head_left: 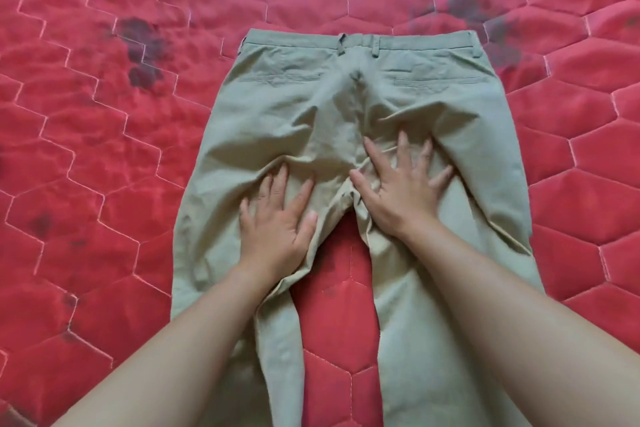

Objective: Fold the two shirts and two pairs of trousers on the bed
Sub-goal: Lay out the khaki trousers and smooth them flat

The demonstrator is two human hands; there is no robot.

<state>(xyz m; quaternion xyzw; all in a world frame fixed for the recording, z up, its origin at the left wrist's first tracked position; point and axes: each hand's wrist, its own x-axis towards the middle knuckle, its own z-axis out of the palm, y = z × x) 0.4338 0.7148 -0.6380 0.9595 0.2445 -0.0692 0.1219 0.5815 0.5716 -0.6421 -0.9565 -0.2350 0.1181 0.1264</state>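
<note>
A pair of khaki trousers (294, 107) lies spread flat on the bed, back side up, waistband at the far end and both legs running toward me. My left hand (277, 218) rests palm down on the upper left leg with fingers spread. My right hand (401, 191) presses flat on the seat and upper right leg, fingers splayed, beside the crotch seam. The cloth bunches in wrinkles around both hands. Neither hand grips any fabric. No shirts or other trousers are in view.
The bed is covered by a red quilted bedspread (104, 166) with a hexagon stitch pattern and several dark blotches (142, 45). Red quilt shows between the two trouser legs (343, 288).
</note>
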